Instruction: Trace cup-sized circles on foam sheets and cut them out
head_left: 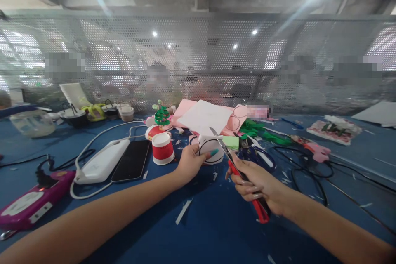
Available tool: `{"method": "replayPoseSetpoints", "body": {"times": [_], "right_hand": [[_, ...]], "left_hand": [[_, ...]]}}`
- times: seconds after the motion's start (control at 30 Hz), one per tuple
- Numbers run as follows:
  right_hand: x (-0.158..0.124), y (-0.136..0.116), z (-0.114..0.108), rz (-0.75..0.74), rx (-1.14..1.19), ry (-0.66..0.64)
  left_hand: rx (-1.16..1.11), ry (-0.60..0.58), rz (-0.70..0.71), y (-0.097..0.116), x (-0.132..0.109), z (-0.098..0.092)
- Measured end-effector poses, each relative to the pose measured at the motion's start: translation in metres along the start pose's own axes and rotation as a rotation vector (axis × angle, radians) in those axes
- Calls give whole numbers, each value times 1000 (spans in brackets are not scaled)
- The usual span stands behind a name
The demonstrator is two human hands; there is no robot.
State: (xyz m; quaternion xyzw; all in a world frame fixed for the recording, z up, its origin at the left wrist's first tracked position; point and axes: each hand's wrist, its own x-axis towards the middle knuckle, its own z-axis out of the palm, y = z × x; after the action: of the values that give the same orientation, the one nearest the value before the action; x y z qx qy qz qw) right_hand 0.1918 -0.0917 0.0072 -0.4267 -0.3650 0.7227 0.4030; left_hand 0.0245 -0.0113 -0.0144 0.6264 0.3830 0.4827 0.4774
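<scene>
My left hand (191, 161) pinches a small white piece of paper (208, 145) marked with black curved lines, its thumb on the near side. In my right hand (255, 185) is a red utility knife (235, 167) with black parts, fingers wrapped round the handle. Its long metal blade points up and left, close to the paper's right edge; whether they touch I cannot tell. Left of my left hand stands an upside-down red and white paper cup (163, 148). A second red cup (154, 133) is partly hidden behind it. Dark blue-handled scissors (264, 156) lie beyond my right hand.
White and pink paper sheets (204, 116) are piled behind my hands, beside light green notes (230, 143). A phone (131, 161), white power bank (103, 161) and purple power strip (37, 200) lie left. Black cables (305, 173) and a pink glue gun (318, 151) lie right.
</scene>
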Motion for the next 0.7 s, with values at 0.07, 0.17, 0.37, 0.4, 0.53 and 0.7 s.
{"method": "replayPoseSetpoints", "body": {"times": [0.07, 0.17, 0.37, 0.4, 0.53, 0.7], "right_hand": [[-2, 0, 1, -1, 13, 4], [-4, -1, 4, -1, 30, 11], [-6, -2, 4, -7, 21, 2], [-6, -2, 4, -11, 13, -5], [-6, -3, 4, -26, -10, -12], [-5, -5, 3, -19, 8, -13]], "left_hand": [[14, -5, 31, 2, -1, 1], [50, -4, 78, 8, -4, 2], [155, 29, 120, 20, -10, 4], [170, 28, 128, 21, -11, 4], [246, 18, 173, 18, -11, 2], [215, -68, 142, 11, -8, 1]]}}
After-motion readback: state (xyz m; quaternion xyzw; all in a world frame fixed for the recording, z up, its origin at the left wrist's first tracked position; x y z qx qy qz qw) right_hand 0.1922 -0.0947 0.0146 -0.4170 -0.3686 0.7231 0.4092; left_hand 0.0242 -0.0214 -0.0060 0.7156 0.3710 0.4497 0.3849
